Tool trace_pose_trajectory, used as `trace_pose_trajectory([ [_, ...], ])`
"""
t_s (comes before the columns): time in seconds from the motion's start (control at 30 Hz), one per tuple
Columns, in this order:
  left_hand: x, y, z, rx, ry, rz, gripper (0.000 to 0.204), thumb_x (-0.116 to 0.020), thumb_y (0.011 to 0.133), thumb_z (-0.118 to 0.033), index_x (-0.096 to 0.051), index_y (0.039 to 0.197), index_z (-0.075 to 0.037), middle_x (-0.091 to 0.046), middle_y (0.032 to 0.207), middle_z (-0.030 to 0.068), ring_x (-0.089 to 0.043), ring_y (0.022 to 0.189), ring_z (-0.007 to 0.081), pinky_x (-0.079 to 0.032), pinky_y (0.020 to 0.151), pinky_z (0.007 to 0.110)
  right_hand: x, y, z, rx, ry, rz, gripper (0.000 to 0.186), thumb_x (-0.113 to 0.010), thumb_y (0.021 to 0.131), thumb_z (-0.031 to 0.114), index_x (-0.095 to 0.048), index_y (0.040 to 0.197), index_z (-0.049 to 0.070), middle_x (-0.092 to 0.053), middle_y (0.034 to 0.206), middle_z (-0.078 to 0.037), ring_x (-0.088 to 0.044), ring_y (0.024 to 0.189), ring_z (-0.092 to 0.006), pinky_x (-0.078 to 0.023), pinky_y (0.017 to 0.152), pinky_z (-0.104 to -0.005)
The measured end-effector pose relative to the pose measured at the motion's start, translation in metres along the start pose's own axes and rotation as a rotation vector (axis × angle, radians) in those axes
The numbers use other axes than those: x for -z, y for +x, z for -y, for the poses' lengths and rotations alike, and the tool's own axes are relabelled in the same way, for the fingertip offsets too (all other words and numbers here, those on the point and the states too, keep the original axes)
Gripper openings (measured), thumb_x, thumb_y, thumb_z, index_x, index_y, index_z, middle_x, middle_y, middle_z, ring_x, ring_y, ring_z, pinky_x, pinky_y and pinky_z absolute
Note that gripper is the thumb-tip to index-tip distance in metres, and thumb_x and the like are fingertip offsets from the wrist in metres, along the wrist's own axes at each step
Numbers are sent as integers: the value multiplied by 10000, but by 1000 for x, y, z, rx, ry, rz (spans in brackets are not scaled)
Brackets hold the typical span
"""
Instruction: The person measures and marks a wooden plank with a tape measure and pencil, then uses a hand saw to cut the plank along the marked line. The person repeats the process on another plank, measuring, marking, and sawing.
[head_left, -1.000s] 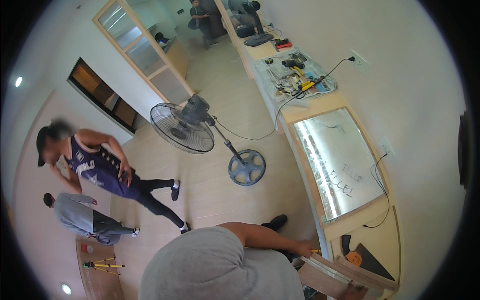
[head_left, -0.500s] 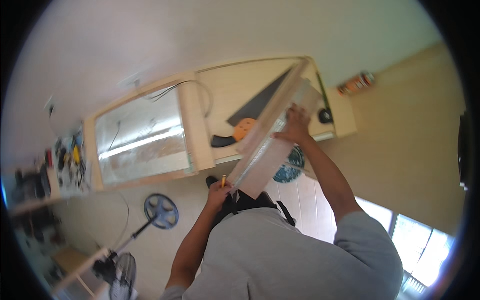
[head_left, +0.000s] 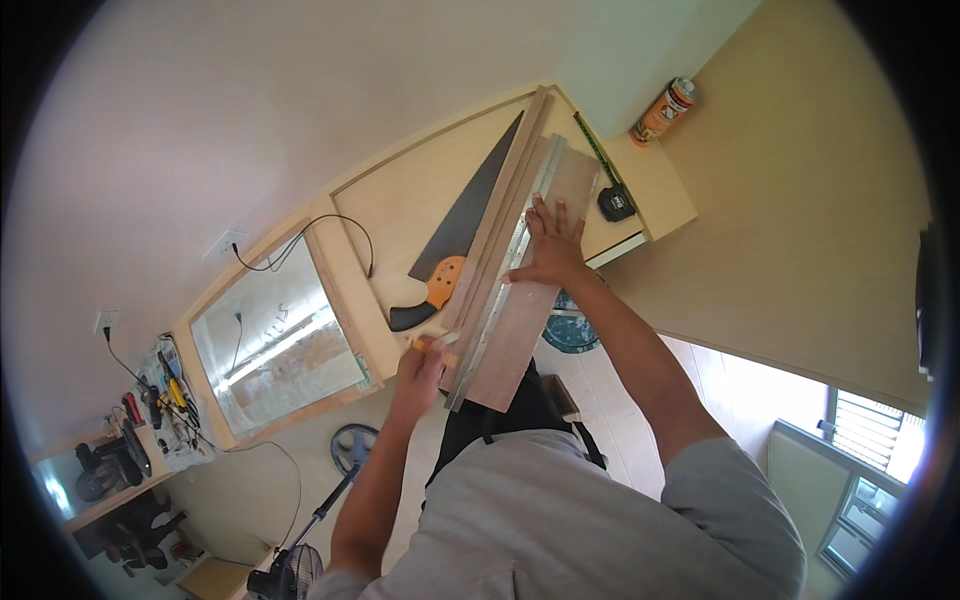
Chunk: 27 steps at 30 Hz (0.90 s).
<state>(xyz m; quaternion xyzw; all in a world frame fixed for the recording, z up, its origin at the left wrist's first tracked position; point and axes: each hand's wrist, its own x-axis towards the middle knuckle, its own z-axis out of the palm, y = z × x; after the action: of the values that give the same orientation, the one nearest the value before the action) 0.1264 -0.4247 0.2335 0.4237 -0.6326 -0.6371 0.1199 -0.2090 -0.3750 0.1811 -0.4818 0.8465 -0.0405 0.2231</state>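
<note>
My right hand (head_left: 555,245) lies with fingers spread on a long metal straightedge (head_left: 497,300) and the thin reddish-brown wood board (head_left: 517,345) under it. My left hand (head_left: 422,368) is closed round a small yellow tool (head_left: 420,345), blurred, with a pale thin end that may be a blade. It is beside the near left edge of the board. Narrow wood strips (head_left: 500,205) lie along the board's left side. Left of them, a handsaw (head_left: 440,285) with an orange and black handle rests flat. The board's near end overhangs the worktop, close to my body.
A black tape measure (head_left: 616,203) with its green tape out lies right of the board. An orange canister (head_left: 662,112) stands in the right corner. Left are a framed glossy panel (head_left: 280,330), a cable (head_left: 345,217) and several hand tools (head_left: 170,395). A fan (head_left: 295,572) stands low left.
My left hand has moved up along the board's left edge with the yellow tool. My right hand stays pressed on the straightedge. The whole view has shifted and turned.
</note>
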Motion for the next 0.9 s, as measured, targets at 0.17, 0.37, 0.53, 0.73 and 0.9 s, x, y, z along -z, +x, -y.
trace_pose_trajectory([
  [0.17, -68, 172, -66, -294, 154, 52, 323, -614, 1043, -305, -688, 975, 2, -634, 745, 16, -583, 725, 98, -471, 669, 292, 1, -1, 0, -4, -4, -27, 1415, -839, 520, 759, -308, 1624, 50, -71, 1756, -122, 21, 1590, -459, -1, 1175, -774],
  [0.37, -148, 329, -105, -401, 21, 67, 254, -620, 1011, -168, -714, 1133, 34, -682, 791, 46, -636, 719, 123, -525, 692, 285, -3, 1, -5, 10, 43, -45, 1381, -853, 528, 732, -326, 1619, 70, -79, 1755, -110, 24, 1594, -443, 20, 1174, -774],
  [0.53, -173, 375, -103, -377, 22, 43, 242, -634, 975, -100, -706, 1157, 43, -692, 799, 63, -644, 680, 125, -530, 648, 282, -4, 1, -8, 15, 75, -34, 1357, -857, 546, 718, -326, 1616, 73, -72, 1755, -101, 39, 1596, -432, 25, 1176, -769],
  [0.73, -180, 397, -94, -356, 113, 67, 245, -651, 952, -99, -707, 1141, 47, -722, 851, 85, -659, 689, 124, -532, 644, 280, -3, 0, -10, 22, 113, -15, 1355, -851, 561, 722, -308, 1621, 75, -67, 1755, -98, 57, 1596, -428, 37, 1180, -761],
  [0.9, -183, 405, -85, -403, 167, 3, 242, -663, 936, -108, -713, 1110, 53, -736, 863, 102, -663, 680, 126, -537, 652, 283, -2, 1, -10, 27, 118, -15, 1367, -854, 558, 720, -295, 1625, 73, -66, 1755, -100, 69, 1595, -430, 39, 1176, -766],
])
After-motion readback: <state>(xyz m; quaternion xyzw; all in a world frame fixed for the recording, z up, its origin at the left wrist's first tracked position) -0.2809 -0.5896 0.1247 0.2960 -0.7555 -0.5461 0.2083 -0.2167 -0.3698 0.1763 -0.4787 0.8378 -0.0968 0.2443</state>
